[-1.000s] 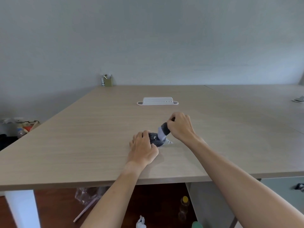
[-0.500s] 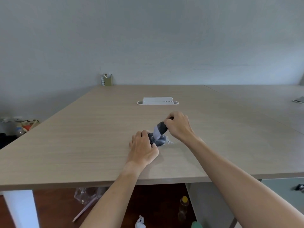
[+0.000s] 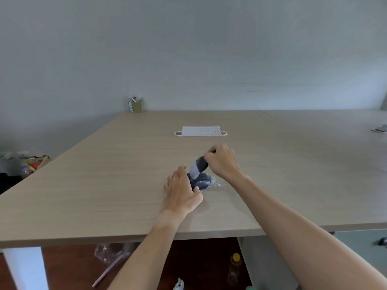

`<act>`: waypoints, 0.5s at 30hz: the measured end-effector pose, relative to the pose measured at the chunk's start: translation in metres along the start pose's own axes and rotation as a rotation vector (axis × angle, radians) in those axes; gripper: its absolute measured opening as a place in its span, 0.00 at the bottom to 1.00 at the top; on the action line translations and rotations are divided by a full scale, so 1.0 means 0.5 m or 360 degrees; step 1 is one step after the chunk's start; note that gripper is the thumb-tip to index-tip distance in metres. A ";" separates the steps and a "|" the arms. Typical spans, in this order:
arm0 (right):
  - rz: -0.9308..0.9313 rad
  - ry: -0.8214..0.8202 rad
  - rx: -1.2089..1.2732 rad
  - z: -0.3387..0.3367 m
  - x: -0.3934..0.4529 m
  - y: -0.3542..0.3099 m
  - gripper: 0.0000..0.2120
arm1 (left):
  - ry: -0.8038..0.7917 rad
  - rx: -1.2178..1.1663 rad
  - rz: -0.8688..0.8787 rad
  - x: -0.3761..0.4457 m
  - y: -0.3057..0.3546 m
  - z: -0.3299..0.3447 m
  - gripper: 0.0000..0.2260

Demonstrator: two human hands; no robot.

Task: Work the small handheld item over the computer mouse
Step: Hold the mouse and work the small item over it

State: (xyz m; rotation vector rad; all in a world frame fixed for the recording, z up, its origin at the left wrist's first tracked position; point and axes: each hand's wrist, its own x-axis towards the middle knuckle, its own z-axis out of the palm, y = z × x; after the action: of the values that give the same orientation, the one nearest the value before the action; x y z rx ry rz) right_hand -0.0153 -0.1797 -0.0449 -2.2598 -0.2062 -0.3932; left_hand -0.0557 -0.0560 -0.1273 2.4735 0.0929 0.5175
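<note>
A dark grey computer mouse (image 3: 202, 181) lies on the wooden table (image 3: 104, 185) near the front middle. My left hand (image 3: 181, 192) grips its left side, fingers over the top and thumb at the near edge. My right hand (image 3: 223, 162) is closed on a small brush (image 3: 199, 166) with a dark handle and pale bristles. The brush slants down to the left, its bristles touching the far left top of the mouse. A bit of clear plastic (image 3: 215, 183) pokes out from under the mouse's right side.
A white cable tray (image 3: 200, 131) sits further back on the table. An olive pen holder (image 3: 137, 105) stands at the far left corner. A flat pale object (image 3: 380, 129) lies at the right edge. Bottles (image 3: 235, 266) and plastic bags (image 3: 111, 252) are on the floor under the table.
My right hand has drawn the brush from the mouse's right side up and leftward across its top. My left hand has kept its hold on the mouse.
</note>
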 end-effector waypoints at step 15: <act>-0.0052 -0.0152 0.0009 0.017 -0.004 -0.015 0.11 | 0.0003 -0.0082 0.0053 -0.003 0.001 -0.005 0.32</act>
State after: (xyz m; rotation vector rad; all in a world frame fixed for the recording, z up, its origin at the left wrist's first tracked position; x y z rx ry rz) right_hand -0.0172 -0.1683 -0.0456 -2.2741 -0.2936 -0.3018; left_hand -0.0583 -0.0554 -0.1257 2.4282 0.0384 0.5295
